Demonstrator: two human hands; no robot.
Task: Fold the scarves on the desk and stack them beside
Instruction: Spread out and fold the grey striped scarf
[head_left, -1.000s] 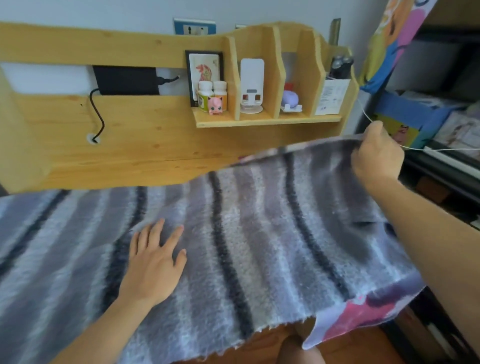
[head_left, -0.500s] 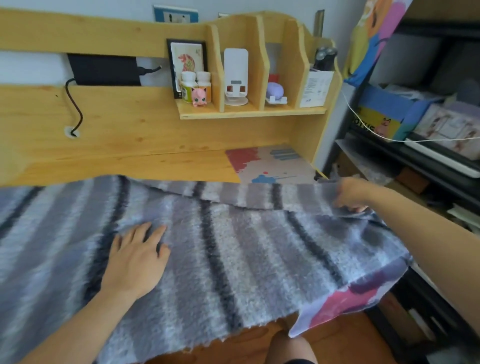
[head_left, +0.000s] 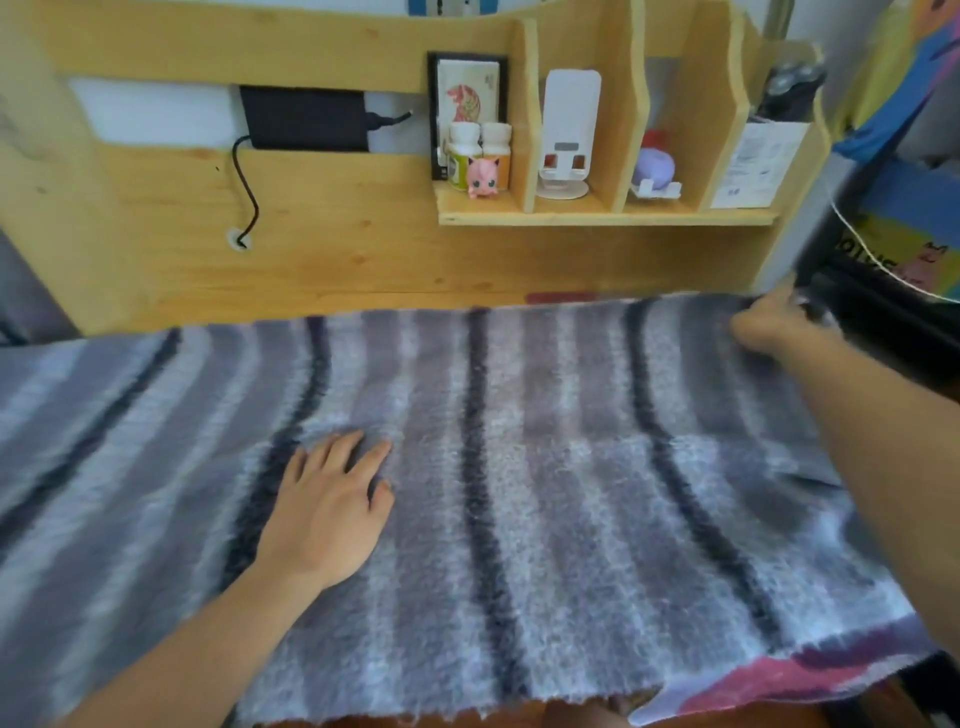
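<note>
A fuzzy grey scarf (head_left: 545, 467) with dark and pale stripes lies spread flat over most of the wooden desk (head_left: 363, 280), its left part running off the frame. My left hand (head_left: 327, 509) rests flat on it left of centre, fingers straight. My right hand (head_left: 774, 322) is at the scarf's far right corner and grips the edge there; it is blurred. A second cloth (head_left: 779, 680) with pink and purple patches shows under the scarf's near right corner.
The desk's back panel carries a shelf (head_left: 602, 215) with bottles, a pink figurine, a white stand and a purple item. A black cable (head_left: 249, 192) hangs at the back left. A dark rack (head_left: 893, 291) with boxes stands to the right.
My right hand carried the lifted scarf edge down and away to the desk's far right corner, so the scarf now lies flat. My left hand stayed pressed on the scarf.
</note>
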